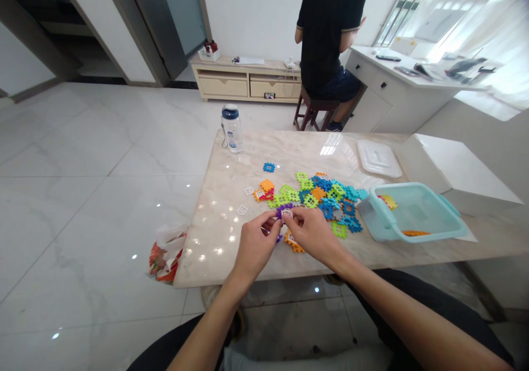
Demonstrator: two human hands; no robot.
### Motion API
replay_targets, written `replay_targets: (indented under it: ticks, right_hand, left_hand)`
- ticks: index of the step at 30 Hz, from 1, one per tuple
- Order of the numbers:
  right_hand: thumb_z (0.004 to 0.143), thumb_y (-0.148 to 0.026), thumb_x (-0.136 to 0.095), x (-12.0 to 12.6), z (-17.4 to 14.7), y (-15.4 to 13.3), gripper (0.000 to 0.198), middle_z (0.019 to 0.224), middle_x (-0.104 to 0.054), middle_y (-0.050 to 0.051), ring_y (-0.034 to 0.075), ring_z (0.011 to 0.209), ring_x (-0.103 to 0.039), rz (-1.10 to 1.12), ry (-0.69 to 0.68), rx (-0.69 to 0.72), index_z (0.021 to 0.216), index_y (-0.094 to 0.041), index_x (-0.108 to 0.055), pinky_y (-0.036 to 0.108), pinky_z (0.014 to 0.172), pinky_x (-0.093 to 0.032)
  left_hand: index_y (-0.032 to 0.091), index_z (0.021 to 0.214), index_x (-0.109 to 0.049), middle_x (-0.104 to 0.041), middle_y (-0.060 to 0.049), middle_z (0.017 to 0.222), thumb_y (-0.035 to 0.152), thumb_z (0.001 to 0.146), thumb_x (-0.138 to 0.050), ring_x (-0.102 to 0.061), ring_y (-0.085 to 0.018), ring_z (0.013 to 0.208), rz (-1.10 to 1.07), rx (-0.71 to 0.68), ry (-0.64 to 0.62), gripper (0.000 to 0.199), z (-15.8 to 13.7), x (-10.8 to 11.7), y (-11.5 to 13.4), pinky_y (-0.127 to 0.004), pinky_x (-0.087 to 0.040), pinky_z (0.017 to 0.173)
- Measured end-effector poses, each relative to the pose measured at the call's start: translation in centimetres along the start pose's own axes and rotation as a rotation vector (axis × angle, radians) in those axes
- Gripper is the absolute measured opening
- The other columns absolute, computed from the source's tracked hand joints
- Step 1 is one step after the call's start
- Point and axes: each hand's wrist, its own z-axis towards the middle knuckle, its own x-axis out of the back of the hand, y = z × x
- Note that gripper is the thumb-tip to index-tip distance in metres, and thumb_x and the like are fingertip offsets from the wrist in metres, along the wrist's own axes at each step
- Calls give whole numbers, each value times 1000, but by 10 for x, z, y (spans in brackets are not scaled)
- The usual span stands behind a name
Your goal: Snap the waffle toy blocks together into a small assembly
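Observation:
Both hands meet above the table's near side. My left hand pinches the left edge of a purple building tile with notched edges. A small white window piece lies against that tile, and my right hand grips it between thumb and fingers. Under the hands lie an orange tile and another purple piece, partly hidden. Just beyond, green tiles and blue tiles lie in a loose heap. Two loose white window pieces rest to the left.
A teal plastic bin with a few pieces inside stands at the right, its lid behind it. A water bottle stands at the far left corner. A white box is at right. Another person sits on a stool beyond.

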Motion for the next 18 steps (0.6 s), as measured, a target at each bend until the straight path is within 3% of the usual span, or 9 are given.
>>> replay_targets:
  ticks: [7, 14, 18]
  right_hand:
    - [97, -48, -57, -1, 2, 8, 43, 56, -44, -3, 13, 54, -38, 245, -80, -121, 63, -22, -51, 29, 53, -23]
    - [97, -48, -57, -6, -2, 7, 46, 51, -55, 0, 15, 49, -47, 234, -43, -156, 59, -22, -56, 28, 50, -30]
    - [97, -46, -57, -6, -3, 5, 46, 50, -54, -1, 14, 48, -45, 194, -29, -157, 58, -23, -52, 28, 49, -28]
  left_hand:
    - [17, 109, -86, -84, -7, 94, 28, 99, -67, -71, -18, 73, 187, -113, 11, 24, -2, 1, 3, -29, -54, 71]
    - [20, 102, -86, -79, -7, 87, 25, 102, -63, -68, -19, 73, 260, -167, -12, 23, -3, 1, 2, -29, -50, 70]
    - [20, 98, -85, -79, -7, 86, 21, 101, -62, -68, -19, 74, 288, -181, -23, 23, -3, 1, 2, -29, -49, 71]
